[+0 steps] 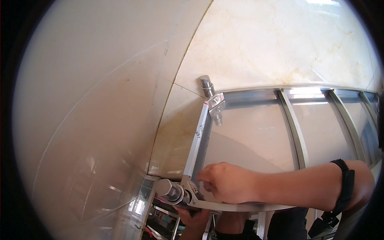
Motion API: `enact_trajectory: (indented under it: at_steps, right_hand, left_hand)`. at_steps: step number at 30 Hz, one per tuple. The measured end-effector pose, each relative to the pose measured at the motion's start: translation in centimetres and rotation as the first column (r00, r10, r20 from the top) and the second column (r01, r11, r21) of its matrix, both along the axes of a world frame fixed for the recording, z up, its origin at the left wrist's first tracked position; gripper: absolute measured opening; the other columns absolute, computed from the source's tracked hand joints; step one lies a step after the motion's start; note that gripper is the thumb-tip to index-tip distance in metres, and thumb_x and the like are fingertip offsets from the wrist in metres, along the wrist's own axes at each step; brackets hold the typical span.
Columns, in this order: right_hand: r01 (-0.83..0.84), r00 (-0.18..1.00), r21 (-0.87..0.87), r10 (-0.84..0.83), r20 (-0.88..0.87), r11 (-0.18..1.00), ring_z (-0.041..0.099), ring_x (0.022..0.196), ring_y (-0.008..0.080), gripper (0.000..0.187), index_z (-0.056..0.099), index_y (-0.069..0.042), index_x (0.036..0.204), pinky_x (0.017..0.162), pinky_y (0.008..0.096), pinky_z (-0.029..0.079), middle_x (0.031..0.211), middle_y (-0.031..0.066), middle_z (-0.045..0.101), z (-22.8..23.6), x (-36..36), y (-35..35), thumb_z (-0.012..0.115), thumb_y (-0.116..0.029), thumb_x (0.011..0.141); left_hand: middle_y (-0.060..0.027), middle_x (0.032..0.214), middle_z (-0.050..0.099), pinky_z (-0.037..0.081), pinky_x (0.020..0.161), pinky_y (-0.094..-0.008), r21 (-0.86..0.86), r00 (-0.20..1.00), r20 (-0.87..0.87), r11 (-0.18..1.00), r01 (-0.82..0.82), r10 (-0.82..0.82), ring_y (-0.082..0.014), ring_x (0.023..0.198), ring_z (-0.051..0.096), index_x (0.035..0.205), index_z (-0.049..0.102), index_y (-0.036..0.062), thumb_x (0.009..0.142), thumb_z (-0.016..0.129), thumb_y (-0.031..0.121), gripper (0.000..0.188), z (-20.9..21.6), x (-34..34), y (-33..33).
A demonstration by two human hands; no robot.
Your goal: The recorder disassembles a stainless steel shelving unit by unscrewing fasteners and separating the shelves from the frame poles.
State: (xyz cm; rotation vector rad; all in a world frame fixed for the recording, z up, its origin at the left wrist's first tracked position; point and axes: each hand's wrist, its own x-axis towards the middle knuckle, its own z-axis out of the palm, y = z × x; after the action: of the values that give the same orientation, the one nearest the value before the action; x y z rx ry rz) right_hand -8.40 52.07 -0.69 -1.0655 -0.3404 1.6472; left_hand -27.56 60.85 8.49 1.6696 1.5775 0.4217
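A stainless steel frame (296, 132) with several crossbars and a pale panel behind them stretches from the middle to the right. My right hand (230, 182) reaches in from the right over its near left corner. Its fingers are curled close to the corner bracket (194, 192); the fingertips are blurred, and what they hold, if anything, is hidden. Below that corner, my left hand (195, 218) is closed at the underside of a cylindrical metal foot (170, 190), its fingers partly hidden. A second metal foot (207, 86) sits on a bracket at the far left corner.
A glossy beige wall (100, 104) rises along the left. Pale stained tiles (280, 44) lie beyond the frame. At the bottom, below the near corner, a metal rack (164, 220) holds assorted items. Handwritten marks show on the frame's left edge. A black strap (347, 188) circles my right arm.
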Motion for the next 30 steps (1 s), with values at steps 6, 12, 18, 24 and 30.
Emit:
enact_trajectory:
  at_steps: [6, 12, 18, 24, 30]
  right_hand:
    - [-0.187, 0.974, -0.028, 0.182, -0.135, 0.982, 0.058, 0.08, 0.0328, 0.025, 0.058, -0.006, 0.099, 0.071, 0.0362, 0.046, 0.083, 0.0163, 0.059, 0.2, 1.7, -0.2, 0.059, -0.008, 0.074]
    - [0.124, 0.979, 0.059, -0.112, -0.168, 0.991, 0.059, 0.08, 0.0281, 0.014, 0.062, -0.002, 0.086, 0.07, 0.0331, 0.047, 0.084, 0.0126, 0.06, -0.6, -1.7, 0.1, 0.061, -0.001, 0.072]
    - [0.226, 0.959, 0.113, -0.201, -0.2, 0.967, 0.06, 0.08, 0.0222, 0.012, 0.061, -0.001, 0.085, 0.071, 0.0306, 0.047, 0.082, 0.0106, 0.061, -1.2, -1.7, 0.0, 0.06, 0.0, 0.073]
    - [0.102, 0.954, 0.011, -0.095, -0.283, 0.995, 0.059, 0.079, 0.0182, 0.008, 0.061, -0.002, 0.082, 0.072, 0.0274, 0.047, 0.083, 0.01, 0.061, -0.5, -0.5, 0.2, 0.061, -0.001, 0.074]
    - [0.163, 0.893, -0.014, -0.153, -0.424, 0.987, 0.059, 0.081, 0.0185, 0.01, 0.063, -0.001, 0.086, 0.074, 0.0268, 0.046, 0.084, 0.0089, 0.061, -0.9, -1.7, -0.4, 0.061, -0.004, 0.076]
  left_hand:
    - [-0.0148, 0.132, 0.031, 0.029, 0.1, -0.0438, -0.29, 0.601, -0.452, 0.746, 0.6, -0.659, -0.0286, 0.12, 0.035, 0.135, 0.016, 0.0108, 0.089, 0.031, 0.045, 0.059, 0.4, 0.3, 0.4]
    - [-0.0267, 0.115, 0.045, 0.047, 0.08, -0.0416, -0.22, 0.973, 0.117, 0.96, -0.171, 0.2, -0.0343, 0.099, 0.053, 0.13, 0.008, -0.0104, 0.062, 0.077, 0.008, 0.099, -0.3, 2.7, -0.7]
    - [-0.0251, 0.115, 0.046, 0.046, 0.081, -0.0384, -0.098, 0.622, -0.294, 0.67, 0.736, -0.726, -0.0324, 0.098, 0.054, 0.13, 0.008, -0.0116, 0.063, 0.078, 0.011, 0.1, 0.1, -0.2, 1.0]
    - [-0.0253, 0.113, 0.047, 0.047, 0.079, -0.0381, -0.219, 0.819, -0.232, 0.849, 0.482, -0.525, -0.0317, 0.098, 0.055, 0.13, 0.009, -0.0106, 0.061, 0.079, 0.012, 0.101, 0.5, -2.8, 1.0]
    - [-0.0246, 0.113, 0.047, 0.047, 0.08, -0.039, -0.174, 0.738, -0.204, 0.766, 0.619, -0.643, -0.0318, 0.096, 0.055, 0.13, 0.012, -0.0078, 0.06, 0.079, 0.011, 0.099, 0.1, -1.5, 1.2]
